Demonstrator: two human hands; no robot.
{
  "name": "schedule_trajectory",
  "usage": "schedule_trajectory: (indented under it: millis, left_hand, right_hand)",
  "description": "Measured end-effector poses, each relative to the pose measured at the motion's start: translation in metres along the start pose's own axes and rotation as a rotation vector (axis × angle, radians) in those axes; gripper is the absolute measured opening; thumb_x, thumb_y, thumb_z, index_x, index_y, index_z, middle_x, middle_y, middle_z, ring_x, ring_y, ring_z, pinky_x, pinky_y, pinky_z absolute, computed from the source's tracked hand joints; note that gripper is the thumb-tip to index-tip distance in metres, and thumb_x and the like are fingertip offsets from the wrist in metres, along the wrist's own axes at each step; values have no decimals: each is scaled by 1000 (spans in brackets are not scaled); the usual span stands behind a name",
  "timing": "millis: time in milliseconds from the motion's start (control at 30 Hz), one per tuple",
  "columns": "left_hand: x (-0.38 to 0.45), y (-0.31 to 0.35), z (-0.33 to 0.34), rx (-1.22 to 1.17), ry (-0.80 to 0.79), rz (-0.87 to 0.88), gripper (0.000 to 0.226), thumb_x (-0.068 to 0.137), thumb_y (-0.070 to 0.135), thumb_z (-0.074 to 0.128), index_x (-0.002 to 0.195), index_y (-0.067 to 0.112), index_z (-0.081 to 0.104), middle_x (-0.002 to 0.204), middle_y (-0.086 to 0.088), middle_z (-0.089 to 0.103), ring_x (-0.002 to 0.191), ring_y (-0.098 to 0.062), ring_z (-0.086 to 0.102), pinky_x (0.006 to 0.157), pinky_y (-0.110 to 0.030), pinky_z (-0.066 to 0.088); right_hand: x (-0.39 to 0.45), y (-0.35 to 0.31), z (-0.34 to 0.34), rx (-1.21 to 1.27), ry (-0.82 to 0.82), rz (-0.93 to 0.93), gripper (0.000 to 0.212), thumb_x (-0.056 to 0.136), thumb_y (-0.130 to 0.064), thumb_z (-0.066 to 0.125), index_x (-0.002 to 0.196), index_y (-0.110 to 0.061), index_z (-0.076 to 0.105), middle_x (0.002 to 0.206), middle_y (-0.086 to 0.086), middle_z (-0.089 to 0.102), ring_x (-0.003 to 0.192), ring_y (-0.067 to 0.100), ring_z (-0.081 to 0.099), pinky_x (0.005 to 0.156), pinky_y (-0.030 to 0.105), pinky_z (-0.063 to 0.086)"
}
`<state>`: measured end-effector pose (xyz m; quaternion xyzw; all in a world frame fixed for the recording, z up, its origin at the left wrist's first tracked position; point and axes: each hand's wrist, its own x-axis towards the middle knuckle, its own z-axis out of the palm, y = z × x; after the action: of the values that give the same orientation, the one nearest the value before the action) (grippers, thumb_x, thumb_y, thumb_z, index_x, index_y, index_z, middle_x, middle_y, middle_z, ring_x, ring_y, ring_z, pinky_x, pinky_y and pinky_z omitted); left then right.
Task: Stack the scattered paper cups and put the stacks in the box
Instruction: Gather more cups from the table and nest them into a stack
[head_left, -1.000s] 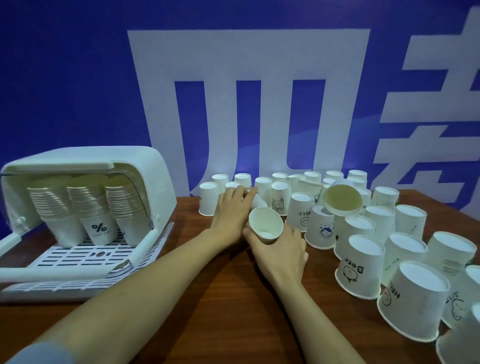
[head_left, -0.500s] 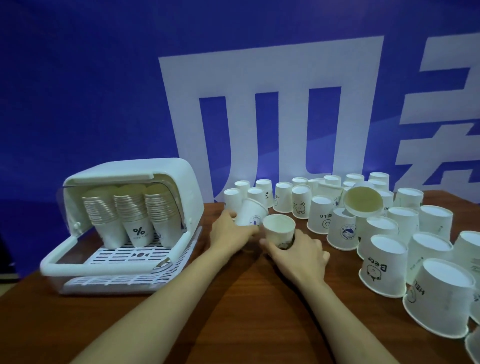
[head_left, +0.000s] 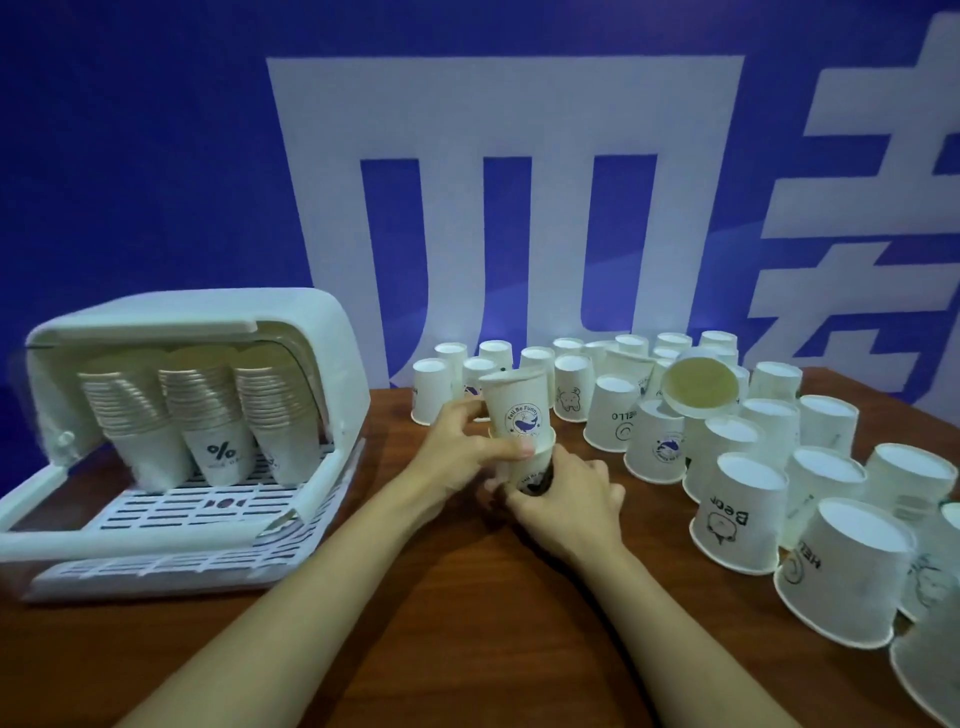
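Observation:
An upright white paper cup with a blue whale print (head_left: 519, 408) sits partly inside a second cup (head_left: 527, 473) below it. My left hand (head_left: 460, 457) grips the upper cup at its base, thumb across the front. My right hand (head_left: 563, 499) wraps round the lower cup and hides most of it. Several white cups (head_left: 737, 504) stand upside down on the wooden table (head_left: 467, 613) to the right and behind. The white plastic box (head_left: 218, 332) stands open at the left with three tall cup stacks (head_left: 205, 415) inside.
One cup (head_left: 698, 384) lies tilted on top of the others, its brown inside facing me. The box's slatted tray (head_left: 171, 519) reaches toward the table's front. A blue wall with large white characters rises just behind the table.
My left hand picked up the whale-print cup, turned it upright and brought it down into the cup in my right hand. The camera view shifted left and lower.

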<state>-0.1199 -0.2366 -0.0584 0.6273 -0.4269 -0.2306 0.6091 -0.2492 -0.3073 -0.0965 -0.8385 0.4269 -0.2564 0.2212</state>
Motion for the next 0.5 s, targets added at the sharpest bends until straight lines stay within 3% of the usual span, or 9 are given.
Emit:
schedule_trajectory:
  millis: [100,200,300,500]
  left_hand:
    - [7,-8,-7,7,-34,-33,107,44,52,96,141,30,56,145,-6,56,135,-24,55,111,-42,50]
    - [7,-8,-5,-92,-7,2,87,60,62,87,137,34,59,141,-2,62,135,-22,57,117,-49,45]
    - [8,-4,0,-48,106,67,57,69,57,78,121,34,69,134,-2,67,128,-21,61,115,-48,47]
    - [6,-2,-3,26,217,164,54,73,60,71,113,24,75,128,-2,69,118,-16,65,107,-42,53]
  right_hand:
    - [0,1,0,10,-8,-4,68,67,-82,55,112,-30,57,112,-4,67,117,28,47,96,47,37]
    - [-2,2,0,48,-10,-2,63,66,-74,61,110,-29,54,109,-6,66,116,27,46,95,47,36]
    - [-2,3,2,104,23,-2,64,63,-68,63,114,-30,52,111,-8,64,115,27,50,93,47,37]
    - [-2,8,3,250,33,-40,99,67,-56,79,147,-34,26,126,-6,67,124,23,59,102,47,34]
